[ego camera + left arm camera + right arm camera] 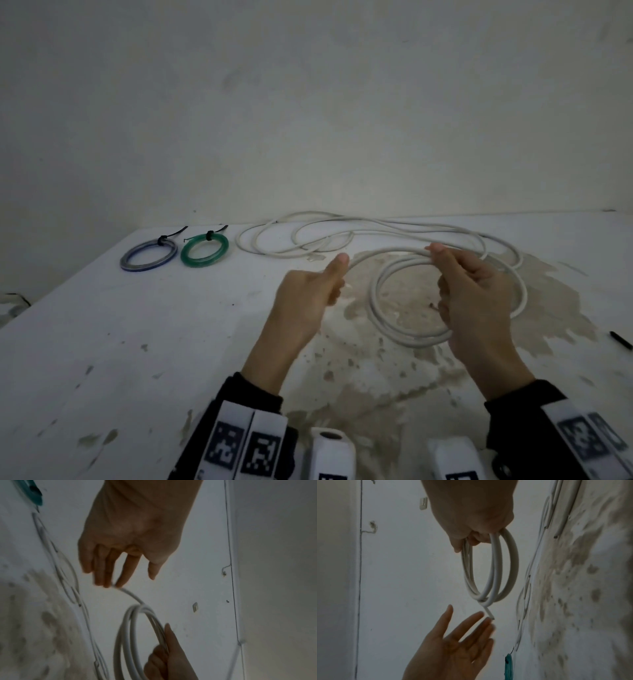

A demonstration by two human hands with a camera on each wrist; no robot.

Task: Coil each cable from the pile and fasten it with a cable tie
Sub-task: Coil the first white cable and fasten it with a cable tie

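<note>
Gripping the round coil of white plastic cable (489, 568) at its 12 o'clock, the right hand (471, 513) curls tight; only the wrist views show the cut end touching the left hand's (453, 646) straight, spread fingertips (488, 622) at 6 o'clock.
</note>
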